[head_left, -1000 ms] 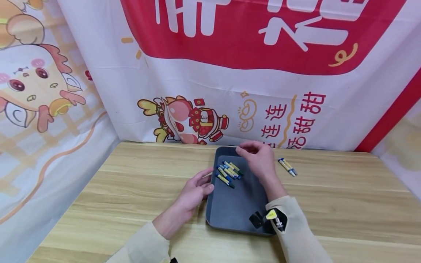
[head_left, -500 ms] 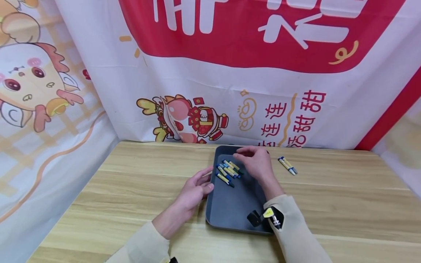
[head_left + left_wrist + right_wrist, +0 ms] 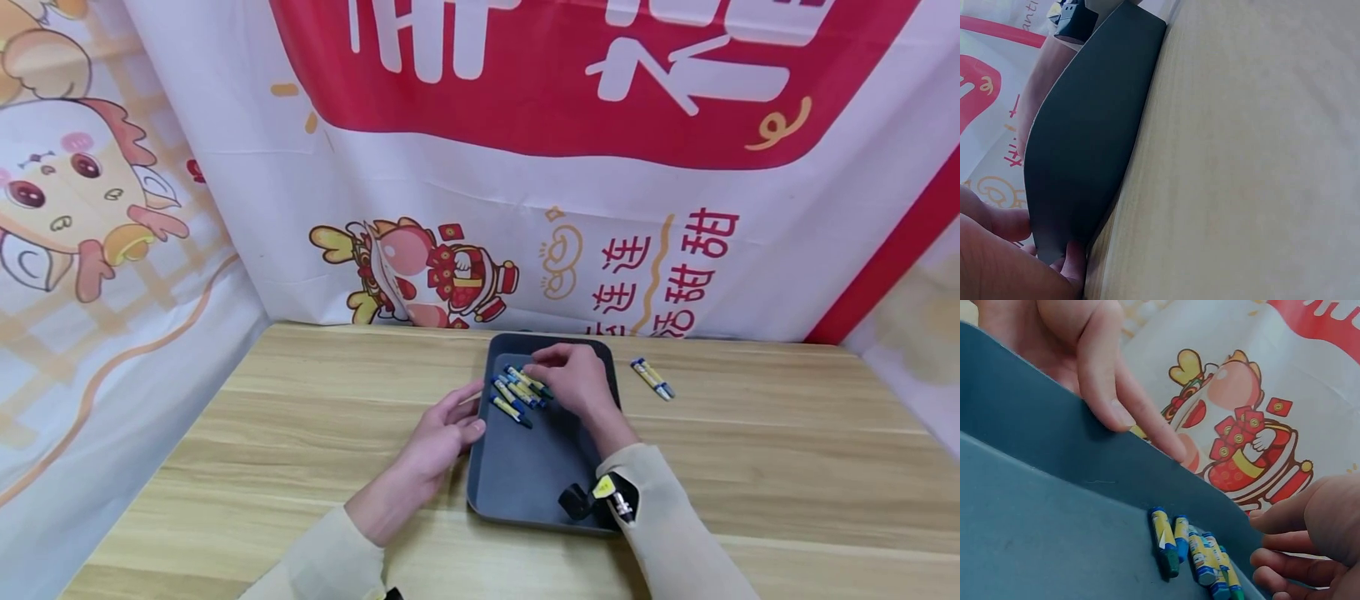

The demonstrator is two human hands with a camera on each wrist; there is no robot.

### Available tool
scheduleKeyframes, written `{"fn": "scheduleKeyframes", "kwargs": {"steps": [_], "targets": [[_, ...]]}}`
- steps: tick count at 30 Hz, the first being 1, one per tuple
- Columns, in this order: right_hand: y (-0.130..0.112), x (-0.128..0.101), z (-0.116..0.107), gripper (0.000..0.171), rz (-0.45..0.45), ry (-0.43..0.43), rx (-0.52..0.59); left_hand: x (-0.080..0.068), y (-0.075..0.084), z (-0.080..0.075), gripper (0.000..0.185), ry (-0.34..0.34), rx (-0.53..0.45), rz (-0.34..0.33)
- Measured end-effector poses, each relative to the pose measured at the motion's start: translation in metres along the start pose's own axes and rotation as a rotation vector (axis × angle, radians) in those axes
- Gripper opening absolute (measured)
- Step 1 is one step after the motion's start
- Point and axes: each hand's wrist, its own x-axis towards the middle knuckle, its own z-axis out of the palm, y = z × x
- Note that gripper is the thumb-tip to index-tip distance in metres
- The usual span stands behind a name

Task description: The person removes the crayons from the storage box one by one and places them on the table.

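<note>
A dark grey rectangular tray [image 3: 517, 487] lies on the table. Several crayons [image 3: 510, 409] with yellow wrappers and blue or green ends lie in its far left part, most side by side. My left hand [image 3: 444, 433] holds the tray's left side; in the right wrist view its thumb [image 3: 1105, 394] laps over the rim. My right hand [image 3: 576, 382] is over the far end of the tray, its bent fingertips beside the crayon cluster. In the right wrist view, no crayon shows between the right fingers [image 3: 1294, 569]; whether they touch one is unclear.
Two more crayons [image 3: 652, 379] lie together on the wooden table [image 3: 750, 450], right of the tray. A printed cloth [image 3: 450, 167] hangs directly behind the table's back edge, close to the tray's far end. Another cloth [image 3: 135, 333] hangs at the left.
My right hand has moved down and slightly left inside the tray, from its far rim toward the crayons. The left hand stays at the tray's side. The crayons look unmoved.
</note>
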Motion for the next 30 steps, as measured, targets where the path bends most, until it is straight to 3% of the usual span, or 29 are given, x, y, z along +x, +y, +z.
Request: {"fn": "scheduleKeyframes", "kwargs": {"steps": [30], "targets": [[0.005,0.002,0.014,0.026,0.054,-0.018,-0.063,0.000,-0.001,0.000,0.062,0.009,0.010,-0.007]]}}
